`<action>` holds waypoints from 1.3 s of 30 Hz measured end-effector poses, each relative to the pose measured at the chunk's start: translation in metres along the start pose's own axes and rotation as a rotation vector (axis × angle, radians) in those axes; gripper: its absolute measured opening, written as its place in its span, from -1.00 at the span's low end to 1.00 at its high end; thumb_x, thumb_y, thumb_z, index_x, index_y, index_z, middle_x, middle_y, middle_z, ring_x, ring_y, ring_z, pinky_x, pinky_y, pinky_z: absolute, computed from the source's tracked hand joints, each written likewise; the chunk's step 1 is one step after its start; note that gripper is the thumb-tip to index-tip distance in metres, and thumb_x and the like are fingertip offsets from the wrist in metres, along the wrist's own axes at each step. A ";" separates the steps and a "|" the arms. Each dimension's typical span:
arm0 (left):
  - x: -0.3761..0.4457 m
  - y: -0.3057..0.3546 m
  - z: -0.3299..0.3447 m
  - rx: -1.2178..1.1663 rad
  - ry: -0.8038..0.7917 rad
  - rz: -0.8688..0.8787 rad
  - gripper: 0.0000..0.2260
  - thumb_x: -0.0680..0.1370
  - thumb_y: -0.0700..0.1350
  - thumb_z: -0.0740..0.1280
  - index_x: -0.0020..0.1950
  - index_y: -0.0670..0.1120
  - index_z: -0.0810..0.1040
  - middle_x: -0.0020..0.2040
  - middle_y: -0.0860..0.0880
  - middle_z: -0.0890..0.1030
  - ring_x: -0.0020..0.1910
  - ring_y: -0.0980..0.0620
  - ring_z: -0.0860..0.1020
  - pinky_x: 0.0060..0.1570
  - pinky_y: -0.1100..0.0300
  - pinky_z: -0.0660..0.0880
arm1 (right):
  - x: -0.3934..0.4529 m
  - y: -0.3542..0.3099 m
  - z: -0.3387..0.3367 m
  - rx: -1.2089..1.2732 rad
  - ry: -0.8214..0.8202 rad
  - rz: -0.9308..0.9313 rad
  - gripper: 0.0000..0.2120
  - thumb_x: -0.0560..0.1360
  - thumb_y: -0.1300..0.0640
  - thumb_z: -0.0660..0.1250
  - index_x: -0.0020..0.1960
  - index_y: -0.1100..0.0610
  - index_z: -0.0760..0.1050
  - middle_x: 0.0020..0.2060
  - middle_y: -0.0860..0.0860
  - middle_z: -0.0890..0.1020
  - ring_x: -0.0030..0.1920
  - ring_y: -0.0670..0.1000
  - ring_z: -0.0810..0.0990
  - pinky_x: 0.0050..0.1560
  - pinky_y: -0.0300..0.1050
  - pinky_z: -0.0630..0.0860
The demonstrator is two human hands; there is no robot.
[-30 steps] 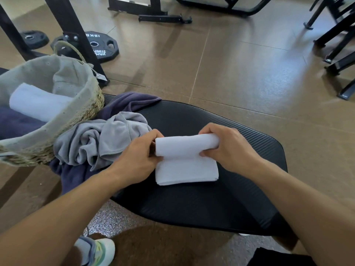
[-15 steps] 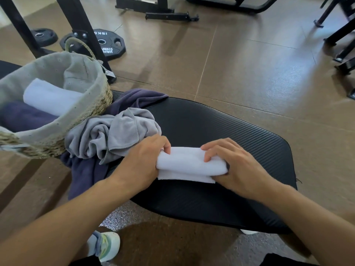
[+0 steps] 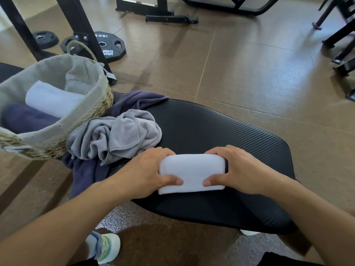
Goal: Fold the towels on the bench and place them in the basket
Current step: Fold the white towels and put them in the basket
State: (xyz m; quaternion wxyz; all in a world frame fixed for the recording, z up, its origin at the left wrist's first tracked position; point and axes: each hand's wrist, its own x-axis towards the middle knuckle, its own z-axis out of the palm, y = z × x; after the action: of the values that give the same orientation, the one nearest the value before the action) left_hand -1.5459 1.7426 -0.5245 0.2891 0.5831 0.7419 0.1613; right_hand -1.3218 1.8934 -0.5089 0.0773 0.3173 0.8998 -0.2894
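Observation:
A folded white towel (image 3: 192, 170) lies on the black padded bench (image 3: 221, 135). My left hand (image 3: 146, 169) grips its left end and my right hand (image 3: 242, 169) grips its right end, thumbs on the near side and fingers over the far edge. To the left, a crumpled grey towel (image 3: 115, 137) rests on a dark purple towel (image 3: 134, 100). At the far left stands a woven basket (image 3: 92, 106) with a grey liner; it holds a rolled white towel (image 3: 51, 98) and a dark blue towel (image 3: 25, 118).
Black weight plates (image 3: 109, 47) and a rack's black posts (image 3: 76, 25) stand on the brown floor behind the basket. More black machine frames (image 3: 342, 41) sit at the right edge. My shoe (image 3: 105, 248) is on the floor below the bench.
The white towel was folded over once more into a thick compact bundle. Both hands shifted from pressing its top to gripping its two ends.

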 end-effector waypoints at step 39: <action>-0.009 0.025 -0.016 -0.812 0.365 -0.118 -0.53 0.35 0.41 0.35 -0.01 0.08 0.66 -0.07 -0.04 0.73 0.01 -0.17 0.67 0.14 -0.29 0.53 | -0.010 -0.063 -0.002 0.599 0.024 -0.147 -0.60 0.59 -0.18 0.23 0.41 -0.39 0.35 0.09 -0.38 0.62 0.08 -0.24 0.63 -0.07 -0.35 0.53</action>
State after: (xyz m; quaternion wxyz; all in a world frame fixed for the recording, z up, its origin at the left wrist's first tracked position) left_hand -1.5351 1.7424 -0.4959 0.3678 0.3410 0.6893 0.5227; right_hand -1.3526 1.8495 -0.4745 -0.0514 0.2633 0.7960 -0.5426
